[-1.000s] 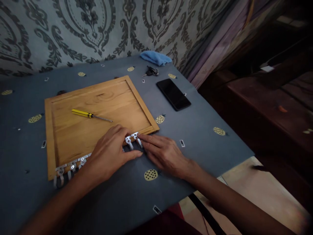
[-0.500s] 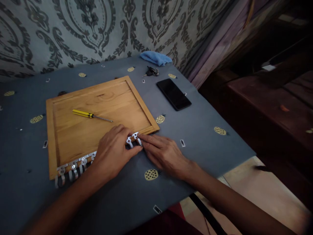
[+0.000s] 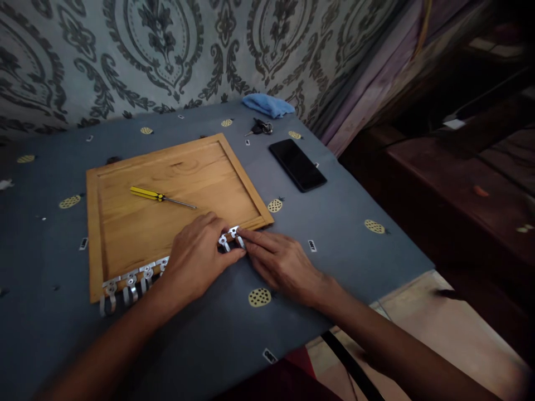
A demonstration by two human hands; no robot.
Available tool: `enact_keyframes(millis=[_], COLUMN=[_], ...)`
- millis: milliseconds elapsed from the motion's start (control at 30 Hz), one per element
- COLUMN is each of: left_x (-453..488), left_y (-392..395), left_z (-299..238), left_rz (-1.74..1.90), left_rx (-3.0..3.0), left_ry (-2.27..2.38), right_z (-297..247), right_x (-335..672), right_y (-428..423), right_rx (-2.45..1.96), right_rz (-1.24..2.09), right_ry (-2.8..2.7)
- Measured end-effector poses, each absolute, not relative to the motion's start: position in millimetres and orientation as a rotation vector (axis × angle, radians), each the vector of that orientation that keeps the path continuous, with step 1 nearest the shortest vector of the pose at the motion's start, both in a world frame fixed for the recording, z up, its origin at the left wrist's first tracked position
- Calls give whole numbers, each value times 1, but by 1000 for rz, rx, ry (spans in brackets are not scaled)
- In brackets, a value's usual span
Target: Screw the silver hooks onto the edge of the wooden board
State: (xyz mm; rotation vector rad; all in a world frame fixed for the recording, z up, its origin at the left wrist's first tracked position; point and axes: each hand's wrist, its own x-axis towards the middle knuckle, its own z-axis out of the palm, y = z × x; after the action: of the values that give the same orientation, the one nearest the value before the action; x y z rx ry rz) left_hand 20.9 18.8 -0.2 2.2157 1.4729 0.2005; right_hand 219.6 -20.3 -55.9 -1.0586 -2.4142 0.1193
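A silver metal hook rail (image 3: 147, 272) with several hooks lies along the near edge of a framed wooden board (image 3: 137, 228). My left hand (image 3: 199, 249) is closed over the rail near its right end, thumb below and fingers above, and covers the rail's middle. At that end my right hand (image 3: 284, 259) has its fingers pressed together, the fingertips against the rail's tip. Two hooks show between the hands. A screwdriver (image 3: 152, 195) with a yellow and black handle rests on the board, its shaft pointing toward my left hand.
On the grey pineapple-print tablecloth (image 3: 351, 267), a black phone (image 3: 296, 165) lies right of the board. Beyond it are a bunch of keys (image 3: 261, 127) and a blue cloth (image 3: 268, 104) by the patterned wall. The table's right edge drops to a tiled floor (image 3: 412, 312).
The whole view has shifted slightly. Both hands keep the same hold on the hook rail, and the board and screwdriver stay in place.
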Motion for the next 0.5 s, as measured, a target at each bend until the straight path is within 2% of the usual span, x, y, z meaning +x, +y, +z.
enact_keyframes(millis=[233, 500], left_x=[12, -4], left_y=[26, 30], left_z=[4, -6], left_rz=[158, 306], left_rx=[2072, 2000], left_ry=[1379, 1252], right_z=[-55, -57], right_x=[219, 219], right_y=[-20, -20], right_rx=[-1057, -1054], right_rz=[117, 121], right_ry=[-2419, -2420])
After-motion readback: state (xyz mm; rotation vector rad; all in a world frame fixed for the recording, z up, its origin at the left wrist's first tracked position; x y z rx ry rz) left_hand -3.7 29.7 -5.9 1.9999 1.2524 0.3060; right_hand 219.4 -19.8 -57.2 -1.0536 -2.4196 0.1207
